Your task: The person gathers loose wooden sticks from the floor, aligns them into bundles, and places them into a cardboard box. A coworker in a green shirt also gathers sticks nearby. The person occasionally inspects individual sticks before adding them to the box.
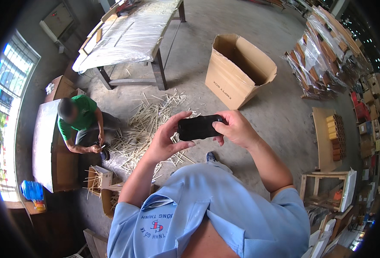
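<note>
A black smartphone (198,128) is held sideways in front of my chest, its dark face toward me. My left hand (169,138) grips its left end, with the forefinger along the top edge and the thumb along the bottom. Around the right end my right hand (237,129) is closed, and its thumb lies on the dark face. Beneath the phone, a heap of thin pale wooden sticks (145,124) is spread over the concrete floor.
A person in a green shirt (80,118) sits at the left, holding something small. A tall open cardboard box (231,81) stands ahead. Beyond the sticks is a plastic-covered table (129,38). Wrapped wooden pieces (315,60) are stacked at the far right. Boxes of sticks (98,180) stand lower left.
</note>
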Demonstrator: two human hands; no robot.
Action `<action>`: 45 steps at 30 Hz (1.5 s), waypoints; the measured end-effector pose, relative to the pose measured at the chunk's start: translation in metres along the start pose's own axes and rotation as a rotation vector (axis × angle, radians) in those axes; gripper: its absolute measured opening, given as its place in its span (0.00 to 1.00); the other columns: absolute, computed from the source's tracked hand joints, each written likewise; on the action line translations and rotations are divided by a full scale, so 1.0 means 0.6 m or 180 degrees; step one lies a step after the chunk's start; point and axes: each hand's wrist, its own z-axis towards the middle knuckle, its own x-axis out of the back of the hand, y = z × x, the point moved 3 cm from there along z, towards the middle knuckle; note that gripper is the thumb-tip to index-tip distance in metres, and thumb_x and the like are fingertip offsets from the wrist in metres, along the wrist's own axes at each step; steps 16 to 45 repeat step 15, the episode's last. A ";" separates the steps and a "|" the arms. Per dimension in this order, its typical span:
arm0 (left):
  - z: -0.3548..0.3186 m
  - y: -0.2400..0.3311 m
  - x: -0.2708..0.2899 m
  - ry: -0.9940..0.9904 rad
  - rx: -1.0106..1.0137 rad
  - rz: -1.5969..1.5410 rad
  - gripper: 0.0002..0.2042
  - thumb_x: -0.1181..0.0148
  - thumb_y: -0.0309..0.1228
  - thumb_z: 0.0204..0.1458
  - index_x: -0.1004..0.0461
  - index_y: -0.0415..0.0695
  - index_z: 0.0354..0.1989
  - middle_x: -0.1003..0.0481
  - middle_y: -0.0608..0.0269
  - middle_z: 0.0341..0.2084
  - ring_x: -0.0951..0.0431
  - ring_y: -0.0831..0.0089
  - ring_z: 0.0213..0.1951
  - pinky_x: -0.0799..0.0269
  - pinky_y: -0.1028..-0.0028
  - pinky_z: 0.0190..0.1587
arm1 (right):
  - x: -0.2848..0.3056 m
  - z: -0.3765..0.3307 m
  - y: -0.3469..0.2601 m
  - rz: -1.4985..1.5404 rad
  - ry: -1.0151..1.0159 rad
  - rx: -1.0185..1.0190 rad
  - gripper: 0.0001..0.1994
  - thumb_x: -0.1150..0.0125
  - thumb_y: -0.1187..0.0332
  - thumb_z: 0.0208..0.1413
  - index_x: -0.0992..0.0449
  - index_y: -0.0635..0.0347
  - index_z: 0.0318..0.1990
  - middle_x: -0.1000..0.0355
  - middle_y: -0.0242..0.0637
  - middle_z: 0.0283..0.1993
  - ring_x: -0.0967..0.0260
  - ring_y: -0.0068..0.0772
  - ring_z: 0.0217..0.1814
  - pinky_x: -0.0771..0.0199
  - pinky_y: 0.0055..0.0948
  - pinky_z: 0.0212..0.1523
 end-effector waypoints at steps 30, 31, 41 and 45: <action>-0.008 0.130 0.050 0.1064 -0.0414 0.0482 0.41 0.26 0.50 0.37 0.32 0.32 0.55 0.28 0.56 0.49 0.27 0.69 0.51 0.34 0.70 0.56 | -0.024 0.001 -0.158 -0.1060 0.0058 0.3255 0.29 0.23 0.71 0.41 0.29 0.66 0.52 0.26 0.39 0.47 0.24 0.25 0.41 0.23 0.23 0.44; -0.008 0.130 0.050 0.1064 -0.0414 0.0482 0.41 0.26 0.50 0.37 0.32 0.32 0.55 0.28 0.56 0.49 0.27 0.69 0.51 0.34 0.70 0.56 | -0.024 0.001 -0.158 -0.1060 0.0058 0.3255 0.29 0.23 0.71 0.41 0.29 0.66 0.52 0.26 0.39 0.47 0.24 0.25 0.41 0.23 0.23 0.44; -0.008 0.130 0.050 0.1064 -0.0414 0.0482 0.41 0.26 0.50 0.37 0.32 0.32 0.55 0.28 0.56 0.49 0.27 0.69 0.51 0.34 0.70 0.56 | -0.024 0.001 -0.158 -0.1060 0.0058 0.3255 0.29 0.23 0.71 0.41 0.29 0.66 0.52 0.26 0.39 0.47 0.24 0.25 0.41 0.23 0.23 0.44; -0.008 0.130 0.050 0.1064 -0.0414 0.0482 0.41 0.26 0.50 0.37 0.32 0.32 0.55 0.28 0.56 0.49 0.27 0.69 0.51 0.34 0.70 0.56 | -0.024 0.001 -0.158 -0.1060 0.0058 0.3255 0.29 0.23 0.71 0.41 0.29 0.66 0.52 0.26 0.39 0.47 0.24 0.25 0.41 0.23 0.23 0.44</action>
